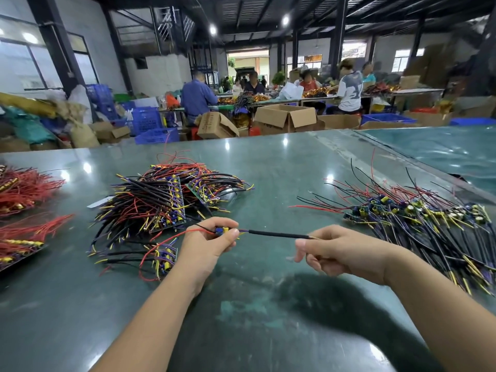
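Both forearms reach in from 6 o'clock over the green table (281, 167) and meet near its middle. The left hand (212, 244) is curled, thumb and fingers pinching a small blue-and-yellow module (222, 230). A thin red wire (171, 238) trails from it toward 9 o'clock. The right hand (341, 251) pinches the far end of the black sleeved lead (276, 234) between thumb and forefinger, its other fingers folded under. The lead runs nearly level from the module toward 3 o'clock, stretched between the two hands and held just above the table.

At 10 o'clock from the hands lies a heap of wired boards (161, 200), with one smaller board (164, 257) close by at 8 o'clock. A spread of loose modules (418, 216) lies at 2 o'clock, and red wire bundles (21, 189) lie at 9 o'clock by the table's left edge.

Beyond the far edge at 12 o'clock stands an open cardboard box (285, 116); its contents cannot be made out. Blue crates (157, 135) sit at 11 o'clock, their insides hidden too.

Bare tabletop shows between the forearms toward 6 o'clock, and again from the hands up to the far edge at 12 o'clock.
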{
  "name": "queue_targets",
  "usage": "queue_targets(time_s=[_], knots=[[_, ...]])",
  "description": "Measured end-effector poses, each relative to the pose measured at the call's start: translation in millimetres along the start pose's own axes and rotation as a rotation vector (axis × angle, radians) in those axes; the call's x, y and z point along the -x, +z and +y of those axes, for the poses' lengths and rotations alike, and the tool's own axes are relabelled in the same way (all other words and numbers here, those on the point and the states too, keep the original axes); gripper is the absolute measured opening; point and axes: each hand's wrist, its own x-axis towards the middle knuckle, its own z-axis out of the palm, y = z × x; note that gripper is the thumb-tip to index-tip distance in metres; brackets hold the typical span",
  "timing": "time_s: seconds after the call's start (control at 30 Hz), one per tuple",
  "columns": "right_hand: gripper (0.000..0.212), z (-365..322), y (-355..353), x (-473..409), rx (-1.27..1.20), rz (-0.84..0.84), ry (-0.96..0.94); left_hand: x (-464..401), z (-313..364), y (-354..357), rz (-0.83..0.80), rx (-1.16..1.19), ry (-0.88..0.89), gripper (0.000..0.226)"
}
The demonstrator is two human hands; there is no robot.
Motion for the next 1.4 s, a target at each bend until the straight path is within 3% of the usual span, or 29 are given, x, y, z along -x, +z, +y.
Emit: queue_targets(time_s=[0.13,0.27,0.4,0.5,0.6,0.7,0.77,0.87,0.97,1.2,1.4], knots=[[0.043,-6,-5,3,-0.014,0.022,-0.104,0,1,-3,0.004,-0.018,0.0,0.018],[0.037,-6,-8,1,-0.043,0.115,-0.157,0,4,-1,-0.012,0.074,-0.04,0.017],[0.031,-7,-7,2,-0.392,-0.086,-0.319,3,14,-1,-0.116,0.434,-0.209,0.014],[0.03,-9,-8,5,-0.551,-0.183,-0.367,7,18,0,-0.224,0.435,-0.234,0.016],[0.028,-7,-15,7,-0.321,0.012,-0.241,7,20,0,-0.152,0.426,-0.226,0.013],[0.018,1,-15,-4,0.347,0.522,-0.103,6,18,2,-0.02,0.194,-0.15,0.013],[0.037,4,-4,-12,0.664,0.764,-0.101,9,16,8,0.025,-0.006,-0.085,0.013],[0.044,8,17,-21,0.836,0.659,-0.199,14,16,17,-0.013,-0.072,-0.067,0.013],[0.028,11,34,-24,0.799,0.529,-0.212,18,17,21,-0.053,-0.001,-0.105,0.012],[0.029,8,39,-24,0.763,0.463,-0.298,16,19,17,-0.06,0.103,-0.135,0.013],[0.033,4,44,-19,0.764,0.473,-0.408,12,22,12,-0.092,0.424,-0.288,0.012]])
